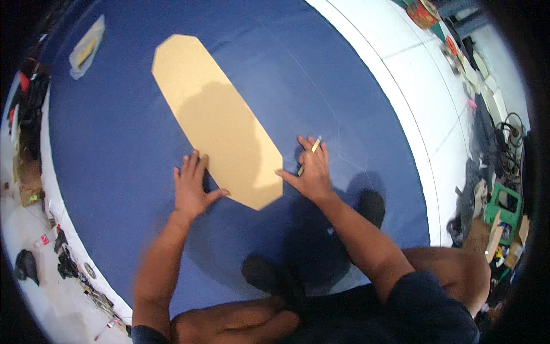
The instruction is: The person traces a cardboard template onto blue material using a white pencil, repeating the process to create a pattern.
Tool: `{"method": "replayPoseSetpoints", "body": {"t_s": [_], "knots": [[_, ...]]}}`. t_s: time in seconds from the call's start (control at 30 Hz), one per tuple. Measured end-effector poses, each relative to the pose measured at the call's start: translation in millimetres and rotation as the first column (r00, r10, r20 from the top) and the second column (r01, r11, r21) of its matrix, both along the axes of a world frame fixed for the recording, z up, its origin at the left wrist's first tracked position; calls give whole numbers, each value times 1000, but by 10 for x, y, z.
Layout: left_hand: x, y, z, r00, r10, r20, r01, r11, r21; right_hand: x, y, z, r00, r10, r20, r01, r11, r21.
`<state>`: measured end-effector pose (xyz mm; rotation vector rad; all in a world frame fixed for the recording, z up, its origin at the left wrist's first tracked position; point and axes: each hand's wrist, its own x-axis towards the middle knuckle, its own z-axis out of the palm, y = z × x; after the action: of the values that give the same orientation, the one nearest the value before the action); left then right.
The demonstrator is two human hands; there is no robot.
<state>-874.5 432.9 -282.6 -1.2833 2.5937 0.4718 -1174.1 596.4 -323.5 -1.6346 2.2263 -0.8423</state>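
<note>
A long tan board with cut-off corners, like a cardboard template, lies slanted on dark blue cloth. My left hand is open at its lower left edge, with fingertips and thumb touching or just beside the border. Between the fingers of my right hand is a thin pale-yellow stick with a whitish tip, its exact kind unclear. The right thumb reaches to the board's lower right edge. Faint white lines run on the cloth to the right of the board.
Around the cloth shows a white tiled floor. A clear plastic packet with something yellow inside lies at the cloth's far left. Clutter lines both sides, including a green plastic frame and coiled black cable at right. My knees are at the near edge.
</note>
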Motion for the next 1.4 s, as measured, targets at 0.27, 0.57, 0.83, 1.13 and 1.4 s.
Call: {"method": "replayPoseSetpoints", "body": {"t_s": [0.27, 0.57, 0.83, 1.13, 1.4], "knots": [[18, -20, 69, 1000, -10, 14, 10, 998, 56, -6, 10, -33, 1000, 4, -20, -5, 998, -58], [5, -14, 68, 999, -3, 41, 0, 997, 73, 9, 18, -29, 999, 0, -36, -2, 999, -46], [13, -7, 49, 1000, 0, 20, -2, 997, 76, 21, 46, -53, 999, -9, -34, 7, 999, -36], [10, -17, 22, 1000, 1, -4, -1, 999, 33, -8, 15, -32, 1000, 5, -27, -7, 998, -57], [31, -30, -72, 1000, -21, -17, 21, 1000, -9, -17, 21, -72, 999, 1, -52, -5, 996, -87]]}}
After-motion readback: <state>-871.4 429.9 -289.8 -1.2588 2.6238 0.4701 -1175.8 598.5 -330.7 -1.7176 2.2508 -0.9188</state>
